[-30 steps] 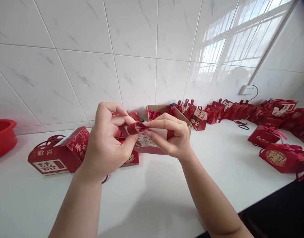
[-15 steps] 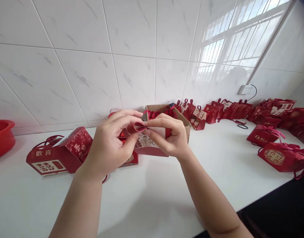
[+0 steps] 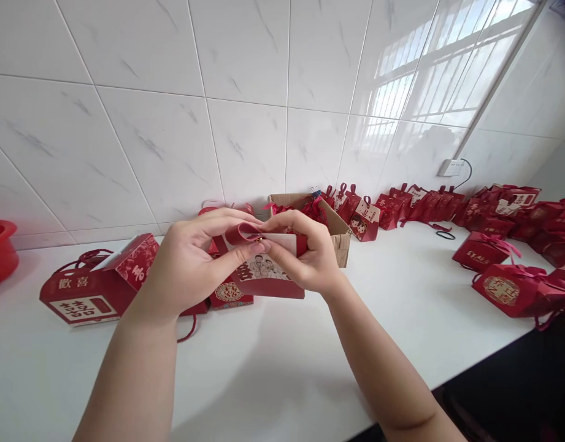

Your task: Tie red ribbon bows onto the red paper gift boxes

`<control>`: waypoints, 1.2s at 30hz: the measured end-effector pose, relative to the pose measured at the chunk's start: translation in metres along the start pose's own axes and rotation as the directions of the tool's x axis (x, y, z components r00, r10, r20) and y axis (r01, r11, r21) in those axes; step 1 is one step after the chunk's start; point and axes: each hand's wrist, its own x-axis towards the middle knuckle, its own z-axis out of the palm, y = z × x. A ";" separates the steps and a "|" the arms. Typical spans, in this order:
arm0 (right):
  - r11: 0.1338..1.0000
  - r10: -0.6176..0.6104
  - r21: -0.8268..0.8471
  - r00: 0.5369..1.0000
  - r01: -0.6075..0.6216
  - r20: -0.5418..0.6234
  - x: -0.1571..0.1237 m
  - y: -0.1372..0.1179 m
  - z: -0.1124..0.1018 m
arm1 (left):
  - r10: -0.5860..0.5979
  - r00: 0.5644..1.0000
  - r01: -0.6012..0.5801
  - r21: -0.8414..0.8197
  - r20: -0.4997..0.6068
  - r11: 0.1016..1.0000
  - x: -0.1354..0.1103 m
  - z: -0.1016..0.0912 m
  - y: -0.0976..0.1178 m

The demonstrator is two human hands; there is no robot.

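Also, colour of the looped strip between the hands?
The looped strip is red. It shows best in the head view, the only one here.

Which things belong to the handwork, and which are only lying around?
In hand:
- red couple-printed paper box, between left hand and right hand
- looped red strip

Lying around:
- round red plastic basin
- thin black ring
- red ribbon-tied paper boxes

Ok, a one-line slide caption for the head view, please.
Left hand and right hand hold a printed red box at its looped strap, above a white counter.
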 end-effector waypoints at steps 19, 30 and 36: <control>0.994 0.103 0.036 0.995 -0.103 -0.006 -0.005 -0.001 -0.003 | 0.014 0.996 -0.020 -0.070 -0.086 0.997 0.000 0.008 -0.001; 0.872 0.489 -0.153 0.846 -0.465 0.214 -0.060 -0.023 -0.047 | 0.018 0.983 0.009 -0.145 0.182 0.989 -0.003 0.005 0.013; 0.565 0.742 -0.037 0.527 -0.825 -0.414 -0.151 -0.046 -0.132 | 0.051 0.963 -0.047 -0.021 0.265 0.999 -0.022 -0.010 0.018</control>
